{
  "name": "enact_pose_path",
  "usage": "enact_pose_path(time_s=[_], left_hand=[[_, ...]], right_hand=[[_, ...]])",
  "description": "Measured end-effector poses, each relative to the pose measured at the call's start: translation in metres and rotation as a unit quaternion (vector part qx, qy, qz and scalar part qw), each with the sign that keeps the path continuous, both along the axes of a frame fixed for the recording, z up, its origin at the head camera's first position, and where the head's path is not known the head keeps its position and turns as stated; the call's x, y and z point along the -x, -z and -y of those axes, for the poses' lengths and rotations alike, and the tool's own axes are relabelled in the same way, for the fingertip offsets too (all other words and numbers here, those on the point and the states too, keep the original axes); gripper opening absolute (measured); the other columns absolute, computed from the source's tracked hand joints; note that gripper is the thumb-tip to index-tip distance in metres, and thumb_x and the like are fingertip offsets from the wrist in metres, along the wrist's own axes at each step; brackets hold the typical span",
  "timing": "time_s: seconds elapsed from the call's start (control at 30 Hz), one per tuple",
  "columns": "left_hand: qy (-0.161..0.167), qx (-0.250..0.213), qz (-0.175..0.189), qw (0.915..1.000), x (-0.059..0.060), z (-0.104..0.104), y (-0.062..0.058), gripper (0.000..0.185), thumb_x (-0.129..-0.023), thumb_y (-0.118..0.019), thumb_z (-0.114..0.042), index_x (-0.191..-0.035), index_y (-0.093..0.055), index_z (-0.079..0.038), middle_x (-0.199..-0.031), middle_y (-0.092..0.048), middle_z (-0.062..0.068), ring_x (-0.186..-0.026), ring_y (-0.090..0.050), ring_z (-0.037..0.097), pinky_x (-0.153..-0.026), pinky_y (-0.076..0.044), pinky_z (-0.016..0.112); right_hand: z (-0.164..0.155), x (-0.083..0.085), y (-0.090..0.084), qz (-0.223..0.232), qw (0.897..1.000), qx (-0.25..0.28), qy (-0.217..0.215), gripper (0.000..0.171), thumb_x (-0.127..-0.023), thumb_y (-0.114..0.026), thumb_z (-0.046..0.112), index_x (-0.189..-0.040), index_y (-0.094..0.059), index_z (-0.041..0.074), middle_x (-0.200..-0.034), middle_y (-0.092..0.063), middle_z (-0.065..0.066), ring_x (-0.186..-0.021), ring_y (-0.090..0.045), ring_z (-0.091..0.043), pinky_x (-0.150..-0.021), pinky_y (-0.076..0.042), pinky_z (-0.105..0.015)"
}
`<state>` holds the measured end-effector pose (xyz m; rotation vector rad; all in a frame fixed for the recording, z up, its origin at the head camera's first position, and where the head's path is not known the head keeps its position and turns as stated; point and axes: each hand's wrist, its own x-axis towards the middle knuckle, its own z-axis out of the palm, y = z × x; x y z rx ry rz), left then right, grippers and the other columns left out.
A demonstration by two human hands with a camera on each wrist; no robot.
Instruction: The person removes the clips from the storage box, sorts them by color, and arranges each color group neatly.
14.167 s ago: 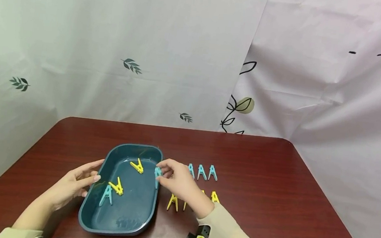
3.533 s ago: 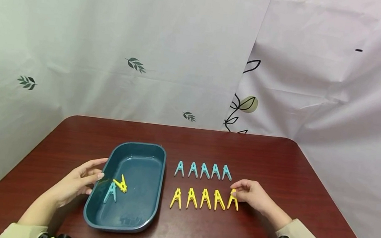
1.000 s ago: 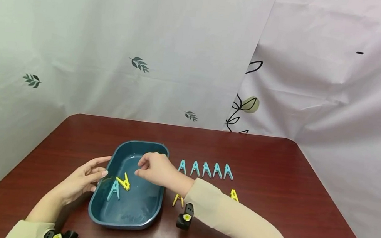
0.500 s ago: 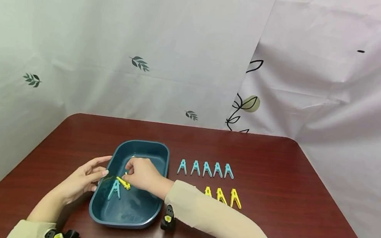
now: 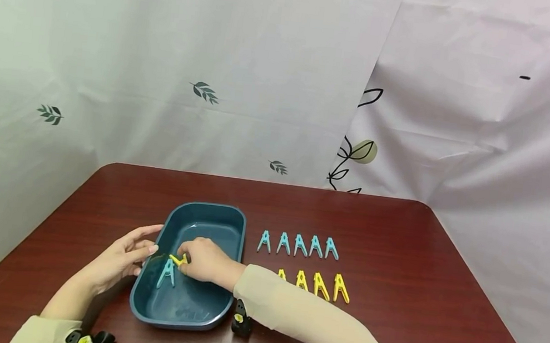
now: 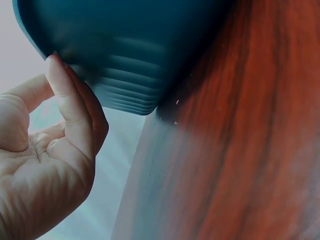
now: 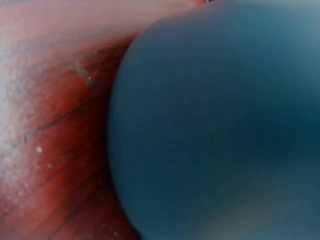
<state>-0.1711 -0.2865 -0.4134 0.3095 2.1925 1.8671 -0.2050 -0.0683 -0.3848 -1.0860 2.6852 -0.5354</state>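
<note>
In the head view my right hand (image 5: 207,260) reaches into the blue-grey tray (image 5: 174,315) and pinches a yellow clothespin (image 5: 177,260), partly hidden by the fingertips. A light-blue clothespin (image 5: 167,274) lies just below it on the tray floor. My left hand (image 5: 117,258) holds the tray's left rim, thumb at the edge; in the left wrist view the fingers of this left hand (image 6: 70,130) meet the outside of the tray (image 6: 135,55). The right wrist view is filled by the blurred tray wall (image 7: 210,120), and the hand does not show there.
Right of the tray stands a row of several light-blue clothespins (image 5: 299,245). Nearer, several yellow clothespins (image 5: 341,288) form a second row, partly covered by the right sleeve (image 5: 300,314). All this is on a dark red wooden table (image 5: 417,298) before a pale curtain (image 5: 265,70).
My right hand has gone from the row of yellow clothespins leftward into the tray and down onto the yellow clothespin there. Earlier, clothespins went from tray to rows. The left hand stays at the rim.
</note>
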Motion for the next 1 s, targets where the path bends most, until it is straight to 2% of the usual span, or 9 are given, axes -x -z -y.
enact_pose_path(time_s=[0.17, 0.4, 0.57, 0.63, 0.83, 1.0], left_hand=[[0.0, -0.003, -0.005, 1.0, 0.0002, 0.0011, 0.0015, 0.044, -0.099, -0.049, -0.013, -0.14, -0.034, -0.02, -0.097, -0.063, -0.002, -0.076, -0.06, 0.009, -0.058, -0.053, 0.024], [0.0, -0.007, -0.006, 1.0, 0.001, 0.0012, 0.0026, 0.044, -0.099, -0.049, -0.013, -0.14, -0.035, -0.021, -0.099, -0.064, 0.0, -0.08, -0.063, 0.011, -0.06, -0.054, 0.028], [0.008, -0.013, -0.009, 0.9998, 0.0006, 0.0021, 0.0029, 0.043, -0.099, -0.048, -0.012, -0.14, -0.035, -0.022, -0.099, -0.064, -0.002, -0.081, -0.063, 0.01, -0.06, -0.054, 0.027], [0.005, -0.013, -0.006, 0.9999, 0.0007, 0.0028, 0.0028, 0.042, -0.099, -0.048, -0.012, -0.138, -0.036, -0.024, -0.098, -0.064, -0.003, -0.08, -0.063, 0.009, -0.06, -0.054, 0.027], [0.005, -0.017, 0.0, 0.9998, 0.0016, 0.0032, 0.0024, 0.044, -0.1, -0.048, -0.013, -0.14, -0.033, -0.019, -0.098, -0.064, -0.004, -0.082, -0.065, 0.009, -0.062, -0.055, 0.028], [0.005, -0.011, 0.01, 0.9999, 0.0018, 0.0022, 0.0016, 0.044, -0.1, -0.048, -0.016, -0.14, -0.034, -0.021, -0.099, -0.065, -0.004, -0.083, -0.064, 0.01, -0.061, -0.054, 0.026]], right_hand=[[0.0025, 0.0016, 0.0035, -0.026, 0.999, -0.033, -0.027, 0.027, -0.088, -0.068, 0.025, -0.113, -0.07, 0.016, -0.097, -0.067, 0.006, -0.084, -0.052, -0.004, -0.067, -0.041, -0.013], [0.0032, 0.0028, 0.0059, -0.032, 0.999, -0.038, -0.005, 0.02, -0.085, -0.072, 0.024, -0.103, -0.073, 0.015, -0.093, -0.066, 0.004, -0.084, -0.055, -0.005, -0.067, -0.043, -0.014], [0.0038, 0.001, 0.0053, -0.058, 0.997, -0.054, -0.013, 0.01, -0.086, -0.07, 0.016, -0.095, -0.073, 0.015, -0.09, -0.067, 0.005, -0.08, -0.056, -0.005, -0.067, -0.044, -0.013], [0.0038, -0.0004, 0.0041, -0.075, 0.995, -0.058, -0.019, 0.011, -0.086, -0.067, 0.011, -0.093, -0.074, 0.016, -0.091, -0.068, 0.006, -0.081, -0.058, -0.005, -0.068, -0.045, -0.013], [0.0019, -0.0041, 0.0018, -0.109, 0.991, -0.069, -0.024, 0.02, -0.088, -0.062, 0.007, -0.1, -0.073, 0.018, -0.099, -0.069, 0.008, -0.087, -0.059, -0.006, -0.071, -0.046, -0.013], [-0.0029, -0.0046, -0.0004, -0.083, 0.996, -0.038, -0.009, 0.024, -0.089, -0.064, 0.009, -0.11, -0.068, 0.017, -0.105, -0.067, 0.005, -0.09, -0.059, -0.007, -0.071, -0.047, -0.014]])
